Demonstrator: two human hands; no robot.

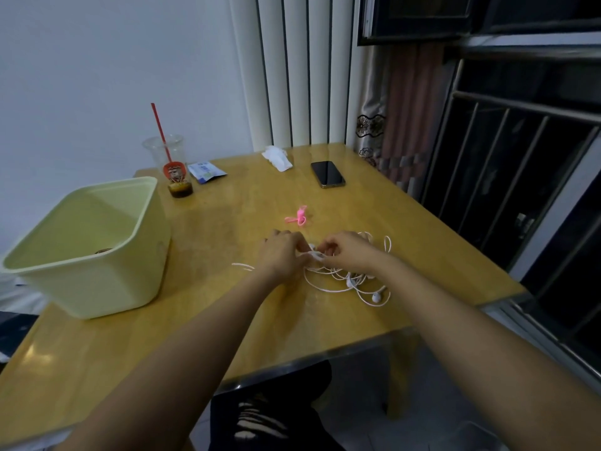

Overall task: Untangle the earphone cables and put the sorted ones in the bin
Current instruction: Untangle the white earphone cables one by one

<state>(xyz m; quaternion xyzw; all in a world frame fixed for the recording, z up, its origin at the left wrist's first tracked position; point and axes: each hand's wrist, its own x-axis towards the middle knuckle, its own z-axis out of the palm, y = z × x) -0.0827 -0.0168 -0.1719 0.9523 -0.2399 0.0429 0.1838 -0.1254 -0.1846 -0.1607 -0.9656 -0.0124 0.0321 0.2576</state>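
Earphone cables point(344, 281), white and tangled, lie on the wooden surface point(260, 330) a little right of the middle. One earbud point(376, 298) rests at the near edge of the pile. We see the left hand point(283, 252) and the right hand point(348, 252) close together over the far part of the tangle, each pinching a piece of white cable with curled fingers. A pale green bin point(91, 288) stands at the left. At the far left are a clear cup point(164, 151) with a red label and a blue and white packet point(205, 170); we cannot read their print. A dark phone point(327, 174) lies far, and a pink tie point(297, 217) lies just beyond the hands.
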